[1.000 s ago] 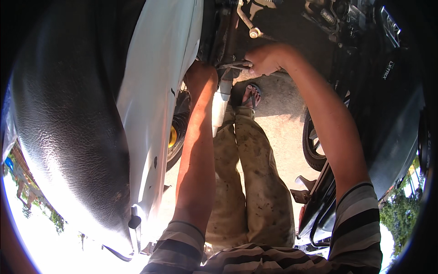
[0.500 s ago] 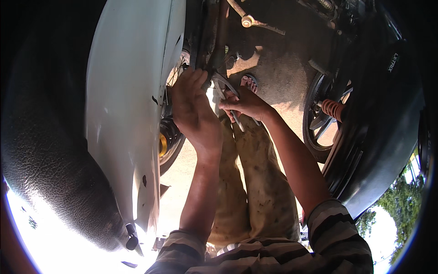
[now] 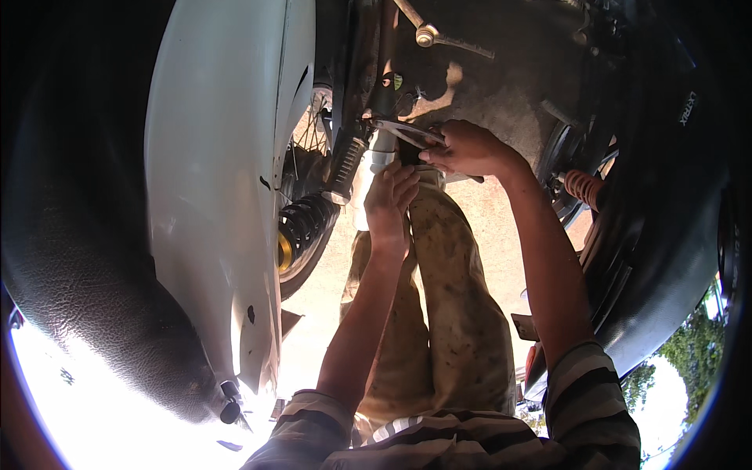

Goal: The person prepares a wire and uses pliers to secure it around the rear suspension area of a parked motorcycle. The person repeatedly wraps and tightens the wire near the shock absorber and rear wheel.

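Shifted rightward, left hand (image 3: 391, 202) curls its fingers; right hand (image 3: 468, 147) grips pliers (image 3: 401, 127).

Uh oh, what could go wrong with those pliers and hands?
The pliers in the right hand might slip, and the left hand is close by, so its fingers could get knocked. The pale pipe beside the left hand might burn skin if it is hot; the picture can't show heat.

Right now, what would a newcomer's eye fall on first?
Probably the long white motorbike panel down the left side, beside a black seat. Then the right hand, just above centre, gripping metal pliers, the left hand lower and leftward. A reddish coil spring stands out at right.
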{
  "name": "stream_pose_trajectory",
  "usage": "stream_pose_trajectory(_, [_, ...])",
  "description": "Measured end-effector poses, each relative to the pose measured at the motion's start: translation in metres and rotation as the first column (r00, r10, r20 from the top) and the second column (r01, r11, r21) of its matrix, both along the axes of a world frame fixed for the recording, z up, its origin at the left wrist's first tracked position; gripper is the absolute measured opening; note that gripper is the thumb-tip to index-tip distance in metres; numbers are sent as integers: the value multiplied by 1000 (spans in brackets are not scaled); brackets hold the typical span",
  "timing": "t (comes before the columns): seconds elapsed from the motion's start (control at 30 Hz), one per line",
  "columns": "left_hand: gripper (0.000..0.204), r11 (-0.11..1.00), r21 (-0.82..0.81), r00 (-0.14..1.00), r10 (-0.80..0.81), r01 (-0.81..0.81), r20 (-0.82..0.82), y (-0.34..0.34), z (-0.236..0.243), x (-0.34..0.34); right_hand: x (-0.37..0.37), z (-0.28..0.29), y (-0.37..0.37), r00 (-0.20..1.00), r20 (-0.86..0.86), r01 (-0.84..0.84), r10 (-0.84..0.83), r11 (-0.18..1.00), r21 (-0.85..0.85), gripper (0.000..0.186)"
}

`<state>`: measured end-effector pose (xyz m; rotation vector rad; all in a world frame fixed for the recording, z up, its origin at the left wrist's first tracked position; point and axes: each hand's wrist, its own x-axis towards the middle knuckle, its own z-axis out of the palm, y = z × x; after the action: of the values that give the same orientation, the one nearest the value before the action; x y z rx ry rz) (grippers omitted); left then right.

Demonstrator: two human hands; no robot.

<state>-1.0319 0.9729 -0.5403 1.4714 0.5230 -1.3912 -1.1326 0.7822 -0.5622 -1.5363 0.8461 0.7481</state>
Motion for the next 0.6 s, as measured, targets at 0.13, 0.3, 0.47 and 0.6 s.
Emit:
stream_pose_trajectory(0.13, [44,843,-238,847,381,-483,-370,-37,-43,0,28,30,-43,991,-16,-130,132,989,76,29])
stream_pose_trajectory(0.3, [43,698,-332,722,384,-635,-575,-54,-79,-4,1,19,7,893,-188,448,-408,775,447,29])
stream_pose_trajectory(0.47, [37,754,-211,768,535,-622,-351,-56,-91,-6,55,68,-34,946,-106,-324,308,923,-209,30])
stream_pose_trajectory(0.6, [35,746,-51,738,644,-664,-202,-83,-73,-15,68,67,-66,933,-148,-346,327,930,-124,29])
